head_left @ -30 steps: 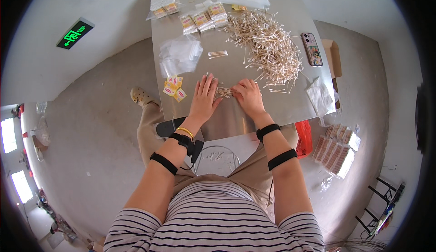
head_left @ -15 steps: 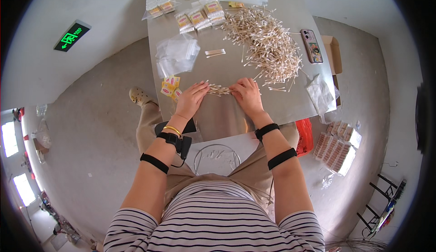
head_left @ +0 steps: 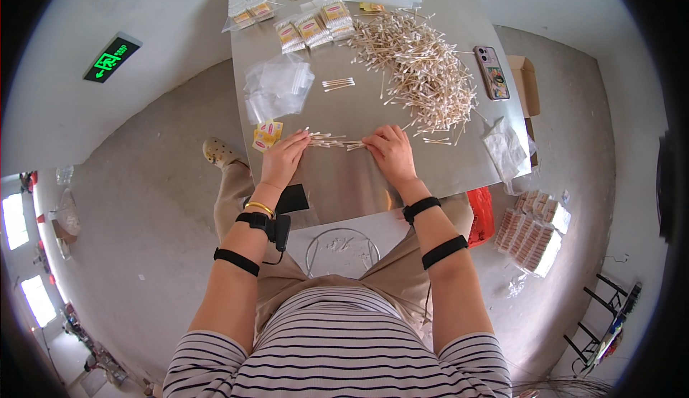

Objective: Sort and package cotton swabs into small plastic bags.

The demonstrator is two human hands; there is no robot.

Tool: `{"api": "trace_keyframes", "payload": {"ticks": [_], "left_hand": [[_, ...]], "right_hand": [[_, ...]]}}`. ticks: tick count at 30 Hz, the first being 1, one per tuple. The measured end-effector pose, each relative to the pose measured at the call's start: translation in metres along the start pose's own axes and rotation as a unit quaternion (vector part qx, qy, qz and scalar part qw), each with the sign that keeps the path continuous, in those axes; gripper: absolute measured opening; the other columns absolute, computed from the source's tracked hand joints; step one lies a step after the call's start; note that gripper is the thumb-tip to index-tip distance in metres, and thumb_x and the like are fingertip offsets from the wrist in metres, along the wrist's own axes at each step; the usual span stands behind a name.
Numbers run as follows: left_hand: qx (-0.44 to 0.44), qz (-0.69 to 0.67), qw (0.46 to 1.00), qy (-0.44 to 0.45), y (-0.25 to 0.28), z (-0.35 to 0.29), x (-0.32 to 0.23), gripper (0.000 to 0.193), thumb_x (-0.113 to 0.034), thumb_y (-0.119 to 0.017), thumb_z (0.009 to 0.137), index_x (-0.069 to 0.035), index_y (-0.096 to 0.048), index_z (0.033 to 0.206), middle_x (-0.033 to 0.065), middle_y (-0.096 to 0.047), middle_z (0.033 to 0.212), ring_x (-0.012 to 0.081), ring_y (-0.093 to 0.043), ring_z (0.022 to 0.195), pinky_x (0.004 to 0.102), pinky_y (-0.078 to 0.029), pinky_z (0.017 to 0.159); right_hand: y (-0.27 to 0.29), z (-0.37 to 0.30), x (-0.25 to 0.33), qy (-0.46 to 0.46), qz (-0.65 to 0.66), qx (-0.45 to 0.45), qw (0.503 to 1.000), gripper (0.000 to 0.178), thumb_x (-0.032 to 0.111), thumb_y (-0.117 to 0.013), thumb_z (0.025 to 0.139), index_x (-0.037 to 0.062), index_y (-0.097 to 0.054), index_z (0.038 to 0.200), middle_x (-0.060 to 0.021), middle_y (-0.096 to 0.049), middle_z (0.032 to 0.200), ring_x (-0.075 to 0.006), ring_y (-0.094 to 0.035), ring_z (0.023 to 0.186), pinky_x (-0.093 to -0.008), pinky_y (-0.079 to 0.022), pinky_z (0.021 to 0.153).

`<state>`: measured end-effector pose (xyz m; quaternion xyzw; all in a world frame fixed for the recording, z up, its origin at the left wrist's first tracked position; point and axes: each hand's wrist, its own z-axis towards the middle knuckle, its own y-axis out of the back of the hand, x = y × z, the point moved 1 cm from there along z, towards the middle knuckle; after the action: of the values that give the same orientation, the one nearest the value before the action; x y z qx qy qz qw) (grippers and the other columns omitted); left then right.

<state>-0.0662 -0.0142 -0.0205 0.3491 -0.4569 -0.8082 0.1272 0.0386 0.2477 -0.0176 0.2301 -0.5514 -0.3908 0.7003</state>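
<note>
A loose row of cotton swabs lies low over the metal table, stretched between my two hands. My left hand has its fingers together on the swabs' left ends. At the other side my right hand is closed on the right ends of some of them, its fingertips partly hiding them. A few swabs lie side by side farther up the table. To the far right spreads a large heap of loose cotton swabs. Small yellow printed cards lie just beyond my left hand.
Clear plastic bags lie at the left, with filled swab packs behind them. A phone and a crumpled plastic bag sit near the right edge. Bundled packs stand on the floor at the right.
My left hand has moved left and slightly toward me, away from the right hand. The swabs between the hands are now spread out thinner and longer. My right hand has hardly moved.
</note>
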Motion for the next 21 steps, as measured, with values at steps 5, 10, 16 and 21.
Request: {"api": "trace_keyframes", "payload": {"ticks": [5, 10, 16, 21], "left_hand": [[-0.032, -0.017, 0.999, 0.025, -0.012, 0.012, -0.009, 0.015, -0.009, -0.068, 0.089, -0.008, -0.075, 0.102, 0.0054, -0.074, 0.11, 0.0204, -0.07, 0.106, 0.0328, -0.058, 0.087], [0.012, -0.021, 1.0, -0.018, -0.029, 0.032, -0.03, 0.017, -0.007, -0.068, 0.088, -0.007, -0.074, 0.103, 0.0053, -0.073, 0.113, 0.0208, -0.068, 0.11, 0.0333, -0.057, 0.09], [0.05, -0.052, 0.997, -0.013, -0.02, 0.029, -0.04, 0.028, -0.008, -0.07, 0.086, -0.007, -0.069, 0.114, 0.0071, -0.068, 0.124, 0.0249, -0.067, 0.112, 0.0349, -0.058, 0.09], [0.066, -0.141, 0.984, 0.082, -0.003, 0.002, -0.049, 0.044, -0.012, -0.072, 0.085, -0.008, -0.06, 0.127, 0.0085, -0.059, 0.137, 0.03, -0.062, 0.119, 0.0394, -0.053, 0.099]], "right_hand": [[-0.006, -0.008, -0.002, 0.014, 0.01, -0.002, 1.0, 0.008, 0.016, -0.075, 0.08, 0.0153, -0.073, 0.088, 0.0005, -0.059, 0.093, -0.0219, -0.056, 0.094, -0.0388, -0.047, 0.082], [-0.028, -0.004, 0.016, 0.032, 0.005, 0.0, 0.999, 0.012, 0.015, -0.076, 0.078, 0.0151, -0.071, 0.089, 0.0001, -0.059, 0.094, -0.0223, -0.057, 0.095, -0.0395, -0.047, 0.083], [-0.016, -0.009, 0.027, -0.048, 0.005, -0.017, 0.999, 0.026, 0.017, -0.08, 0.074, 0.0156, -0.069, 0.097, -0.0045, -0.056, 0.105, -0.0265, -0.054, 0.102, -0.0412, -0.045, 0.088], [0.001, -0.025, 0.016, -0.048, 0.003, -0.018, 0.999, 0.029, 0.018, -0.08, 0.074, 0.0143, -0.067, 0.1, -0.0051, -0.054, 0.112, -0.0271, -0.052, 0.106, -0.0426, -0.043, 0.09]]}}
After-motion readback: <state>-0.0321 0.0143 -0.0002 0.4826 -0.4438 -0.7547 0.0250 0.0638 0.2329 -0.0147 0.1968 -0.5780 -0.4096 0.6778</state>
